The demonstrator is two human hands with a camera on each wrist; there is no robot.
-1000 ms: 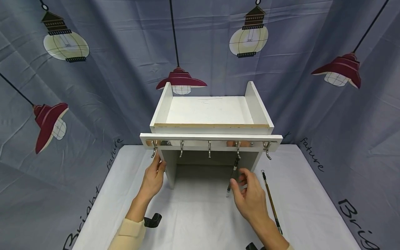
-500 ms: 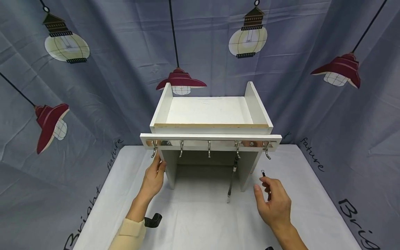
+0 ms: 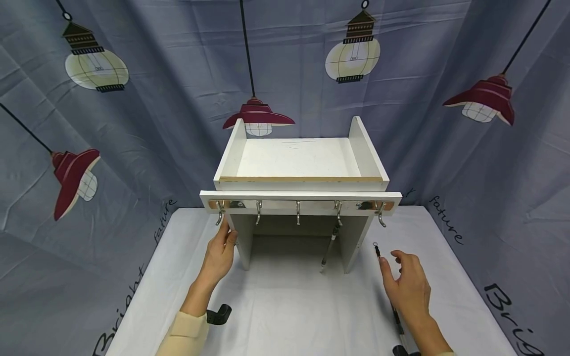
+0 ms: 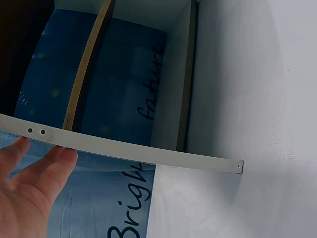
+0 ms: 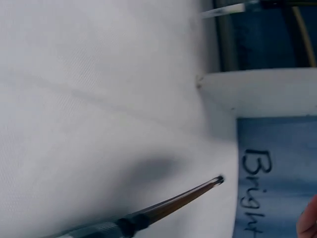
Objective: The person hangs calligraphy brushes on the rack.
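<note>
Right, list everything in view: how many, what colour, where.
Curtain: one, blue-grey, behind.
Printed lamps: five, three red, two yellow, on the curtain.
Lettering: several words, black, on the curtain.
Table: one, white, foreground.
Shelf: one, white, on the table.
Hooks: five, silver, along the shelf's front board.
Hanging stick: one, dark with pale tip, fourth hook from left.
Lying stick: one, brown and black, right of the shelf.
Wrist pieces: two, black, low in head view.
Left hand: one, cream-sleeved, touching the shelf's left side.
Right hand: one, bare, near the lying stick.
</note>
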